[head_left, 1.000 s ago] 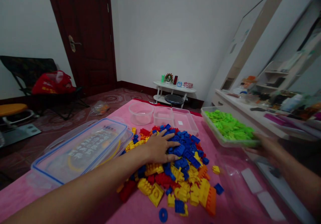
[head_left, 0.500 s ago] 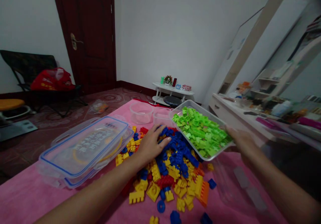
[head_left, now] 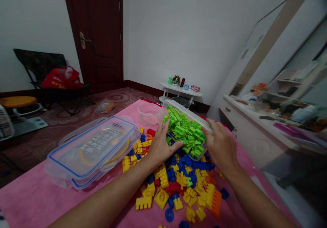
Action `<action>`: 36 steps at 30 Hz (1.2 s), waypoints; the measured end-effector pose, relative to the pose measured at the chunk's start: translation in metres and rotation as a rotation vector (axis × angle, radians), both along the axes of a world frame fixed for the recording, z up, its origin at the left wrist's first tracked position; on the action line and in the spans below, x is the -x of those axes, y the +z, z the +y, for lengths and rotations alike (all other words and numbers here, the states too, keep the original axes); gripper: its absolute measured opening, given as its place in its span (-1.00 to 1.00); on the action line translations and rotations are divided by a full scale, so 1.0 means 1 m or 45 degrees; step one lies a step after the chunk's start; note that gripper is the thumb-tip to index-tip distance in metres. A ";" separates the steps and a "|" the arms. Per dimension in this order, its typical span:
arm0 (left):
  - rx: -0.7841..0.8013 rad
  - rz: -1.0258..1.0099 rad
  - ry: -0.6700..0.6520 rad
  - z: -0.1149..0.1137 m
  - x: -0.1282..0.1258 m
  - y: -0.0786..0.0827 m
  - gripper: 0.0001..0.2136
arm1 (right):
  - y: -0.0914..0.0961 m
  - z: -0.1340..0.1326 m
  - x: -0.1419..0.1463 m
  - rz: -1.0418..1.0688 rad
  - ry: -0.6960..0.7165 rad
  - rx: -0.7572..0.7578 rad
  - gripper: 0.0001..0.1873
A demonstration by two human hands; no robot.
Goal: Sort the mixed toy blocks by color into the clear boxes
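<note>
My right hand [head_left: 221,147] grips the right side of a clear plastic container [head_left: 190,113], which is tipped to the left over the pile. Light green building blocks [head_left: 187,131] fill it and slide towards its low side. At that low side is my left hand [head_left: 161,145], palm down, thumb and fingers apart; I cannot tell if it touches the container. Beneath both hands spreads a mixed heap of blue blocks [head_left: 198,164], yellow blocks [head_left: 161,198] and a few red and orange ones. One small green piece [head_left: 189,182] lies among them.
To the left lie stacked clear lids with blue seals [head_left: 92,146] on the pink cloth [head_left: 28,194]. A round clear tub [head_left: 149,115] stands behind the heap. Farther off are a low white table [head_left: 178,89], a folding chair [head_left: 41,64] and a cluttered dresser [head_left: 245,122].
The container has moved left and tipped steeply, and its green blocks have shifted. My left hand has risen slightly to its low side. The view has turned a little left.
</note>
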State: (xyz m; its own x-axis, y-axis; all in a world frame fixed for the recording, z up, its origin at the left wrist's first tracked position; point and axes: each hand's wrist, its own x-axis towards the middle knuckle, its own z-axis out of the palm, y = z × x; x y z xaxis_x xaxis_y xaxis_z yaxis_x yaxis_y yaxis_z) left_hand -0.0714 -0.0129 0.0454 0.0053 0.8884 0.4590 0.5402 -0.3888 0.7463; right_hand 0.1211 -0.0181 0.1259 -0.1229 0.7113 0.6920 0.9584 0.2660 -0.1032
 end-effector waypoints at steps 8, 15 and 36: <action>-0.043 -0.041 0.074 0.001 0.000 -0.001 -0.14 | -0.019 -0.004 -0.001 -0.237 0.071 -0.301 -0.54; -0.111 -0.051 0.085 0.003 0.000 -0.004 -0.16 | -0.022 -0.004 -0.010 -0.220 0.043 -0.430 -0.53; -0.085 0.092 0.094 0.007 0.000 -0.012 -0.27 | 0.011 0.042 -0.096 0.189 -0.228 -0.491 -0.50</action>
